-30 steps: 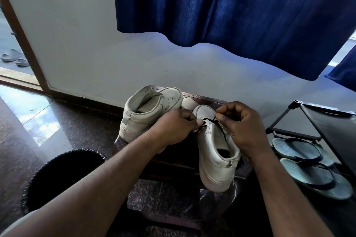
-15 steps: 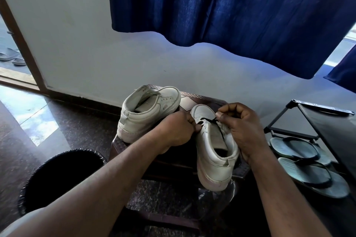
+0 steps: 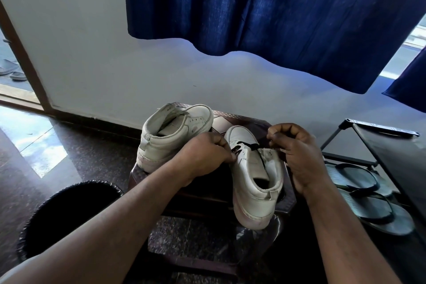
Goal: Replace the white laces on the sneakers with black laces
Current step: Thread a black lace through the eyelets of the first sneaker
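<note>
Two white sneakers stand on a dark brown stool [image 3: 242,120]. The left sneaker [image 3: 170,136] has no lace. The right sneaker [image 3: 253,182] points away from me, its heel hanging over the stool's near edge. A black lace [image 3: 247,146] crosses its lowest eyelets near the toe. My left hand [image 3: 205,154] pinches the lace at the shoe's left eyelets. My right hand [image 3: 297,152] pinches the lace's other end and draws it out to the right of the shoe. No white laces are in view.
A round black bin [image 3: 66,212] stands on the floor at lower left. A black shoe rack [image 3: 382,145] with grey-green flip-flops [image 3: 368,196] stands at the right. A blue curtain [image 3: 265,11] hangs above. An open doorway [image 3: 11,64] is at far left.
My right hand has drawn the lace out to the right, so a longer black stretch shows across the toe. My left hand stays at the left eyelets. The camera shifted slightly.
</note>
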Demonstrator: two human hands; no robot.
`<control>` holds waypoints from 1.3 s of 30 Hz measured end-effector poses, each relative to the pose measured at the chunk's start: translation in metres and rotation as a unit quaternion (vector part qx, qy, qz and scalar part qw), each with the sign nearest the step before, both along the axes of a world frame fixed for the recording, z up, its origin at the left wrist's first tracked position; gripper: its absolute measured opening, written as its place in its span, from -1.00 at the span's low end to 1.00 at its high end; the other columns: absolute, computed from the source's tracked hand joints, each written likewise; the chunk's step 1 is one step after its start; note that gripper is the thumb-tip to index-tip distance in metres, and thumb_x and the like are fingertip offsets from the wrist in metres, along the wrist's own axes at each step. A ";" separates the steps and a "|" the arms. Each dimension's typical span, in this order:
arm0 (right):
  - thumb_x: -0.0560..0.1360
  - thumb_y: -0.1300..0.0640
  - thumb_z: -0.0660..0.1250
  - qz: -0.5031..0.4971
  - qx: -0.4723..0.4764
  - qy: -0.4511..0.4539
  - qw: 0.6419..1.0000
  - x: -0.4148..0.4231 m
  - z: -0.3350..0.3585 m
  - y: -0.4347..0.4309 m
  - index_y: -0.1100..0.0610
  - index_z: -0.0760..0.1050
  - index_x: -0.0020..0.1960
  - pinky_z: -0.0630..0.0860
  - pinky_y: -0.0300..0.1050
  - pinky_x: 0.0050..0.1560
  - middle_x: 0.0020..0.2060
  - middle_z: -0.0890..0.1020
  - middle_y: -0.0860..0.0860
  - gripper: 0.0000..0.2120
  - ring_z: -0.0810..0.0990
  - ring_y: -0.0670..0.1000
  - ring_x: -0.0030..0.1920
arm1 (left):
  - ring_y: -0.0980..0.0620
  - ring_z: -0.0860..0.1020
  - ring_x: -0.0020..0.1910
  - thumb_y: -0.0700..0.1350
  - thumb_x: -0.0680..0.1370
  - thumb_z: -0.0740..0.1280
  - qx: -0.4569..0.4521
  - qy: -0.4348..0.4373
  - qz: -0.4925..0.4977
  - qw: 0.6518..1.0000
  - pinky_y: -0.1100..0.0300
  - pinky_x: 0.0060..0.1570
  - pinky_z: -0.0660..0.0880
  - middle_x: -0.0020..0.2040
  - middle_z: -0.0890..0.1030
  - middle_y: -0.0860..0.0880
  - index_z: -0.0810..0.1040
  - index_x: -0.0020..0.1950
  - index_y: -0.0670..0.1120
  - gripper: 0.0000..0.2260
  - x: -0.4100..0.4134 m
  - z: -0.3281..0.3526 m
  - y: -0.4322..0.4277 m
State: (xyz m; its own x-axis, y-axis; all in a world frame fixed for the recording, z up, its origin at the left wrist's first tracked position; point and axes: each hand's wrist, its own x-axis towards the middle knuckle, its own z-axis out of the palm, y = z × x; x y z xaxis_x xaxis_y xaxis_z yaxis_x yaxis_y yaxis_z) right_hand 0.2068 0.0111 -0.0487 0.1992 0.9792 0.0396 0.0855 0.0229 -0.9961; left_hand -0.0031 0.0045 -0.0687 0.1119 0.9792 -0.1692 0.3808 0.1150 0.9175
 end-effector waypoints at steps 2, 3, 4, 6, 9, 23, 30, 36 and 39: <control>0.51 0.20 0.50 0.030 -0.013 -0.039 0.999 0.001 0.001 -0.003 0.12 0.67 -0.09 0.57 -0.01 -0.05 -0.16 0.70 0.11 -0.98 0.61 0.04 -0.16 | 0.17 0.44 -0.44 -0.02 0.51 0.53 -0.024 -0.061 0.008 0.998 0.37 -0.42 0.37 -0.35 0.55 0.08 0.63 -0.16 -0.06 -0.84 0.002 0.003 0.000; 0.48 0.14 0.54 0.048 -0.013 -0.080 0.996 0.000 0.001 -0.005 0.09 0.68 -0.10 0.59 0.00 -0.01 -0.14 0.73 0.09 -0.95 0.64 0.03 -0.13 | 0.19 0.42 -0.50 0.01 0.54 0.52 -0.028 -0.072 0.008 0.997 0.40 -0.49 0.32 -0.36 0.54 0.09 0.64 -0.14 -0.05 -0.83 0.003 0.004 0.000; 0.46 0.10 0.56 0.062 -0.011 -0.131 0.989 -0.001 0.000 -0.007 0.07 0.69 -0.10 0.60 -0.06 0.00 -0.15 0.74 0.05 -0.92 0.67 -0.01 -0.12 | 0.21 0.40 -0.53 0.01 0.55 0.51 -0.031 -0.077 0.006 0.997 0.40 -0.53 0.31 -0.38 0.54 0.11 0.64 -0.13 -0.06 -0.83 0.005 0.005 0.000; 0.46 0.11 0.59 0.064 0.006 -0.232 0.971 -0.005 -0.001 -0.012 0.02 0.69 -0.11 0.56 -0.35 -0.11 -0.17 0.74 -0.05 -0.91 0.68 -0.13 -0.14 | 0.25 0.38 -0.57 -0.01 0.57 0.50 -0.038 -0.078 0.000 0.996 0.38 -0.52 0.31 -0.45 0.52 0.16 0.64 -0.12 -0.07 -0.84 0.008 0.003 0.001; 0.47 0.13 0.57 0.013 0.046 -0.332 0.942 -0.009 -0.001 -0.015 -0.04 0.66 -0.12 0.43 -0.53 -0.20 -0.20 0.71 -0.16 -0.88 0.64 -0.25 -0.16 | 0.30 0.38 -0.59 -0.08 0.59 0.49 -0.047 -0.088 -0.002 0.995 0.45 -0.55 0.29 -0.48 0.51 0.18 0.62 -0.11 -0.08 -0.87 0.011 0.000 0.002; 0.50 0.22 0.47 0.000 0.079 -0.377 0.923 -0.011 -0.001 -0.016 -0.05 0.72 -0.08 0.45 -0.54 -0.10 -0.19 0.71 -0.24 -0.82 0.64 -0.30 -0.11 | 0.22 0.48 -0.30 -0.12 0.55 0.50 -0.039 0.035 -0.012 0.999 0.38 -0.37 0.41 -0.23 0.53 0.11 0.55 -0.13 -0.02 -0.85 0.002 -0.008 0.009; 0.51 0.27 0.43 0.007 0.078 -0.370 0.926 -0.012 -0.001 -0.015 -0.05 0.72 -0.10 0.57 -0.33 -0.01 -0.19 0.71 -0.23 -0.78 0.66 -0.26 -0.11 | 0.10 0.53 -0.25 -0.09 0.55 0.46 -0.021 0.105 -0.003 0.994 0.32 -0.32 0.44 -0.24 0.54 0.08 0.59 -0.04 -0.06 -0.92 -0.001 -0.006 0.013; 0.51 0.22 0.44 -0.005 0.078 -0.396 0.915 -0.013 -0.003 -0.015 -0.04 0.72 -0.10 0.57 -0.28 0.00 -0.19 0.72 -0.21 -0.83 0.66 -0.22 -0.10 | 0.00 0.57 -0.14 -0.04 0.51 0.48 -0.011 0.136 -0.002 0.991 0.19 -0.19 0.49 -0.17 0.60 0.02 0.66 -0.01 -0.10 -0.84 -0.002 -0.007 0.011; 0.50 0.16 0.45 -0.030 0.079 -0.399 0.913 -0.013 -0.003 -0.016 -0.03 0.71 -0.14 0.54 -0.32 -0.10 -0.24 0.71 -0.19 -0.88 0.66 -0.21 -0.17 | 0.04 0.55 -0.26 -0.06 0.49 0.52 -0.024 0.087 0.001 0.996 0.22 -0.26 0.48 -0.22 0.62 0.00 0.68 -0.03 -0.16 -0.82 -0.001 -0.010 0.010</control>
